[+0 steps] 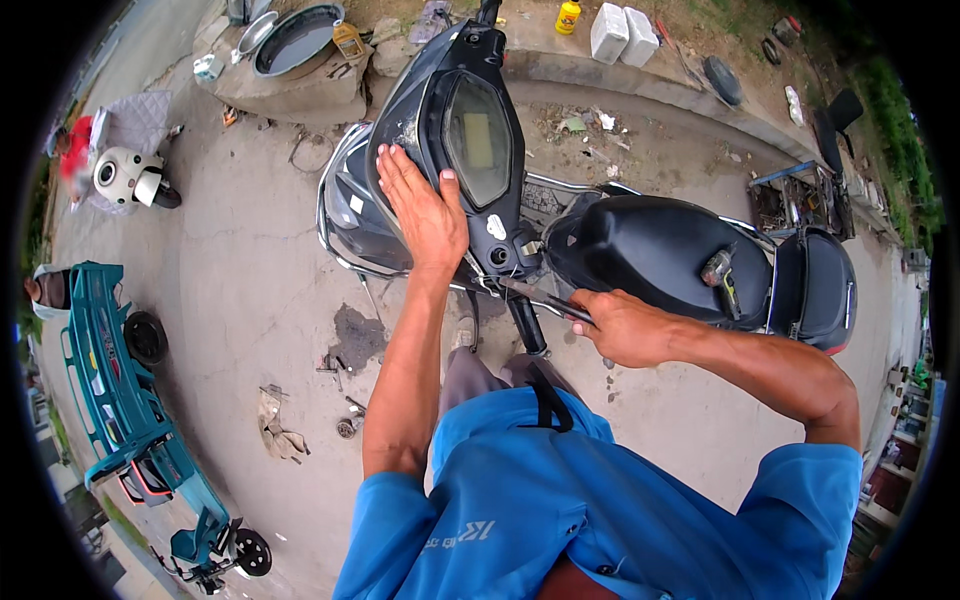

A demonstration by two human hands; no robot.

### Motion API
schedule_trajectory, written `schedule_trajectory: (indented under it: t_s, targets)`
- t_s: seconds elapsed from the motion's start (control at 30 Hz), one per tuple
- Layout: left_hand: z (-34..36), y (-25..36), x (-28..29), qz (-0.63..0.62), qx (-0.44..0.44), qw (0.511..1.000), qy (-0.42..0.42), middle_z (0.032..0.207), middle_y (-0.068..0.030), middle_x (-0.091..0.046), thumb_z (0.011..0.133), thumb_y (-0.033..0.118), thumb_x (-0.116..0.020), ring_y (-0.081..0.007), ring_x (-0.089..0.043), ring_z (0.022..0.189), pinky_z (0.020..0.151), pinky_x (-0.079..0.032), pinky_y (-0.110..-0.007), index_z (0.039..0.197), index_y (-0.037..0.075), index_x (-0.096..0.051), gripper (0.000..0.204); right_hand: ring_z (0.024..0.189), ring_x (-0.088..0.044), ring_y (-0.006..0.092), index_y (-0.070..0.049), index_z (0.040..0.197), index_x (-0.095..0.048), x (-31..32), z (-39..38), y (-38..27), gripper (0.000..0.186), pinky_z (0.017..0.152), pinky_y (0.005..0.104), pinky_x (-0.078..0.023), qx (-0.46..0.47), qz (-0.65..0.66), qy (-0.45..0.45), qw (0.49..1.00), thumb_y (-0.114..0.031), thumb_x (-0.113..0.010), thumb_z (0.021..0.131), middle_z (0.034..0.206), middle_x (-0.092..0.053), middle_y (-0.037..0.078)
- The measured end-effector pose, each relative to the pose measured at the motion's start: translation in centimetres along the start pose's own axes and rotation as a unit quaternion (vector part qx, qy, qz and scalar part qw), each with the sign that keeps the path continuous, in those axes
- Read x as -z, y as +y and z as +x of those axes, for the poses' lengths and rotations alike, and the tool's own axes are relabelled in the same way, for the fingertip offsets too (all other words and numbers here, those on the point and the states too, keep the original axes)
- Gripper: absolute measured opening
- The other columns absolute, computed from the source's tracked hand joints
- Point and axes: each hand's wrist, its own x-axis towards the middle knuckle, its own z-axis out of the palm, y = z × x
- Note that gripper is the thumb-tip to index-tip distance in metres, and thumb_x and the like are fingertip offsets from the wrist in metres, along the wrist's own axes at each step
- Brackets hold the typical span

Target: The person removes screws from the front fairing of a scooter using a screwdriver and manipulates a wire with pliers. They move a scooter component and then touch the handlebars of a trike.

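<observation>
A black scooter (400, 120) stands in front of me, with its dashboard display (478, 138) at the top of the front cover. My left hand (425, 215) lies flat on the cover's near-left side, fingers stretched out. Closed around the dark handle of a long, narrow metal tool (545, 298) is my right hand (625, 325). The tool's tip meets the lower edge of the cover, near the key lock (500, 256) and some thin wires. Its exact kind is unclear. Just below the tip, a black handlebar grip (525, 325) points toward me.
A green-and-grey power drill (722, 280) rests on the black seat (650, 250). Loose parts (350, 420) and a rag (280, 425) lie on the ground. A teal cargo tricycle (120, 370) stands left, and a person in red (75, 155) is beside a white scooter (128, 175).
</observation>
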Motion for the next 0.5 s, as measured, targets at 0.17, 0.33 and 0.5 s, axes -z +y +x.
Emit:
schedule_trajectory:
  t_s: [0.17, 0.33, 0.5]
  targets:
    - [-0.2, 0.2, 0.2, 0.002, -0.016, 1.0, 0.005, 0.163, -0.0324, -0.019, 0.102, 0.021, -0.052, -0.0456, -0.017, 0.153, 0.125, -0.012, -0.054, 0.154, -0.015, -0.02, 0.071, 0.055, -0.044, 0.0122, -0.003, 0.115, -0.055, -1.8, 1.3, 2.6, 0.021, 0.05, 0.0338, -0.038, 0.011, 0.228, -0.057, 0.972, -0.022, -0.055, 0.106, 0.075, -0.052, 0.004]
    - [-0.1, -0.1, -0.1, 0.004, -0.023, 1.0, 0.003, 0.163, -0.0318, -0.02, 0.101, 0.02, -0.052, -0.0453, -0.017, 0.153, 0.126, -0.012, -0.053, 0.154, -0.014, -0.02, 0.071, 0.058, -0.036, 0.0082, -0.007, 0.11, -0.055, -4.4, 1.6, 3.7, 0.013, 0.05, 0.0275, -0.031, -0.045, 0.543, -0.173, 0.82, -0.02, -0.054, 0.107, 0.074, -0.046, -0.001]
    - [-0.2, -0.2, -0.1, -0.007, -0.022, 1.0, 0.012, 0.163, -0.0318, -0.021, 0.102, 0.021, -0.052, -0.0453, -0.018, 0.153, 0.126, -0.012, -0.051, 0.154, -0.014, -0.022, 0.069, 0.056, -0.03, 0.0039, -0.009, 0.113, -0.054, -7.9, 1.6, 3.2, 0.014, 0.047, 0.0235, -0.026, -0.011, 0.705, -0.204, 0.679, -0.022, -0.054, 0.108, 0.074, -0.041, -0.004]
